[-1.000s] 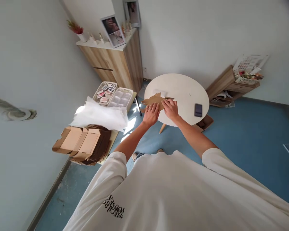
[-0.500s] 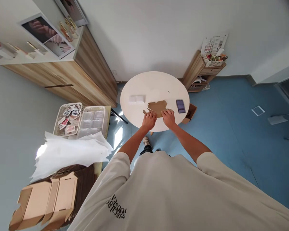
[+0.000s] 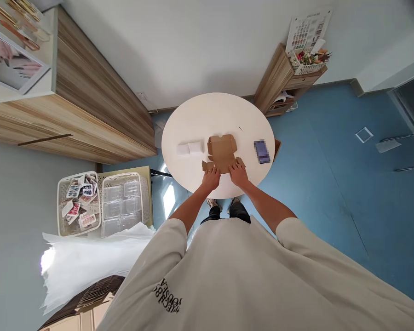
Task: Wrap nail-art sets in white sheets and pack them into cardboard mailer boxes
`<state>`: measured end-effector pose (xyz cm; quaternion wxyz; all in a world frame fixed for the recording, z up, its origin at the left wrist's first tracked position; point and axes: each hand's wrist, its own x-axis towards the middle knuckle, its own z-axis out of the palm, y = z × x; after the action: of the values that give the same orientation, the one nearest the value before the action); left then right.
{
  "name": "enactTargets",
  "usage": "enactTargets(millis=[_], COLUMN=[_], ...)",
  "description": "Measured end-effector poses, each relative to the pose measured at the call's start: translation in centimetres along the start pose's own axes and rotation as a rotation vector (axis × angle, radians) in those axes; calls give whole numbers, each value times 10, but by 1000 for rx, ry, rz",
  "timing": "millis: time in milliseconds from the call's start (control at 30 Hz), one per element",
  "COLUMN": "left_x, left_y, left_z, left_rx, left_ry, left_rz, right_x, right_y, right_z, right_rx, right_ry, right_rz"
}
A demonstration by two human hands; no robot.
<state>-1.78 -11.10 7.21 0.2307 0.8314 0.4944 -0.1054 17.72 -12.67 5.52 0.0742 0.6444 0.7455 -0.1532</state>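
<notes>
A brown cardboard box blank (image 3: 222, 151), partly folded, lies on the round white table (image 3: 217, 108) in front of me. Its near edge is gripped by my left hand (image 3: 211, 178) at the left and my right hand (image 3: 238, 174) at the right, fingers bent over the cardboard. Side flaps stick out beside both hands; the long panel reaches away from me. My thumbs are hard to make out. Left of the cardboard sit two small white blocks (image 3: 195, 147). To the right is a blurred purple item (image 3: 262, 151).
A small dark item (image 3: 240, 128) lies farther back on the table. At left, a white basket (image 3: 60, 207) holds small packets, beside a basket of clear plastic boxes (image 3: 122, 207). White sheets (image 3: 89, 257) lie nearer. A wooden cabinet (image 3: 100, 87) and shelf unit (image 3: 274, 80) flank the table.
The cardboard has spread out flatter, showing more of its long panel beyond my hands. Both hands still hold its near edge, slightly closer to me. My view has shifted.
</notes>
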Motion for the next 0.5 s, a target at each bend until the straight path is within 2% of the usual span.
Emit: enactTargets(millis=[167,267,500], left_x=[10,14,20], left_y=[-5,-4,-4], left_z=[7,11,15], left_rx=[-44,-64,-82], left_ry=[-54,-68,-47], left_rz=[-44,-104,-196], right_x=[9,10,31], right_y=[5,12,46], right_z=[7,5,-2], right_rx=[43,49,7], right_ry=[-69,-59,-109], right_rz=[32,55,161])
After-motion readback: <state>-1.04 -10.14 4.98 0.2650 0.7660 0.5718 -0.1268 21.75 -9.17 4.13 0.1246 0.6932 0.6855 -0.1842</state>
